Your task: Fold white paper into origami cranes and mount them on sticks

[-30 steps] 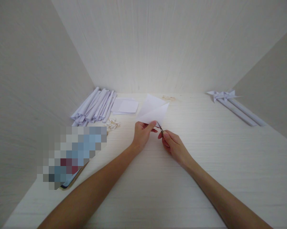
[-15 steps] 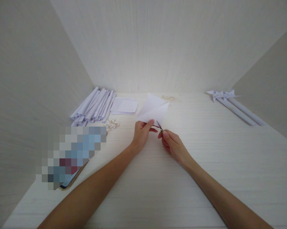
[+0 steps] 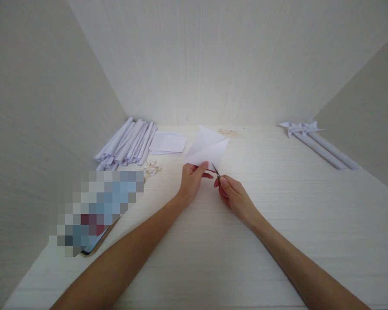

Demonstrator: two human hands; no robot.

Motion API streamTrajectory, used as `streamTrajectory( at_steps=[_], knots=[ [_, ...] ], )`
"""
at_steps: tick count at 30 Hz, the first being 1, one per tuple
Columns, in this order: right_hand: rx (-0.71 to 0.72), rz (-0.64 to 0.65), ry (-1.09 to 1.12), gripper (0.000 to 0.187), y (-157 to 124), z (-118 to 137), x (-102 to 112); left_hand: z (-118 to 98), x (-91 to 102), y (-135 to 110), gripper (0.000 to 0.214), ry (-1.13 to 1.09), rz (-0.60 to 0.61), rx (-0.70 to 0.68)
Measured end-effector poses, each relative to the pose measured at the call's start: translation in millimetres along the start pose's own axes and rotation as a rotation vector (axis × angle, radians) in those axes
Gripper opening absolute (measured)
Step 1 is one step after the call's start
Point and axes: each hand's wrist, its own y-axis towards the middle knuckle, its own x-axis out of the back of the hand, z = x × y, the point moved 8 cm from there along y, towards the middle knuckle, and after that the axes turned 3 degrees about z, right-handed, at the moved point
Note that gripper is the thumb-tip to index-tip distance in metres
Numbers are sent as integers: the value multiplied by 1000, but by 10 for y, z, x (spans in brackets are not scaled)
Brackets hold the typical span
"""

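My left hand (image 3: pixel 191 181) pinches the near corner of a folded white paper (image 3: pixel 208 148) and holds it up above the table. My right hand (image 3: pixel 234 196) is closed on small scissors (image 3: pixel 215 170), whose dark blades point up at the lower edge of the paper, right beside my left thumb. Both forearms reach in from the bottom of the view.
A pile of rolled white paper sticks (image 3: pixel 127 143) lies at the back left, with flat paper squares (image 3: pixel 169 143) beside it and small scraps (image 3: pixel 151 167) in front. Two paper pinwheels on sticks (image 3: pixel 313 138) lie at the back right. A pixelated object (image 3: pixel 97 211) sits at the left. Walls enclose three sides.
Almost nothing has moved. The scissors' blades have shifted very slightly at the paper's lower edge, and the paper has stayed in my left hand.
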Motion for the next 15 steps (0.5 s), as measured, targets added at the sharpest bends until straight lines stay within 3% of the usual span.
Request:
streamTrajectory(
  at_steps=[15],
  knots=[
    [22,-4,-20,35,12,-21,9,7,-9,0,20,14,9,14]
  ],
)
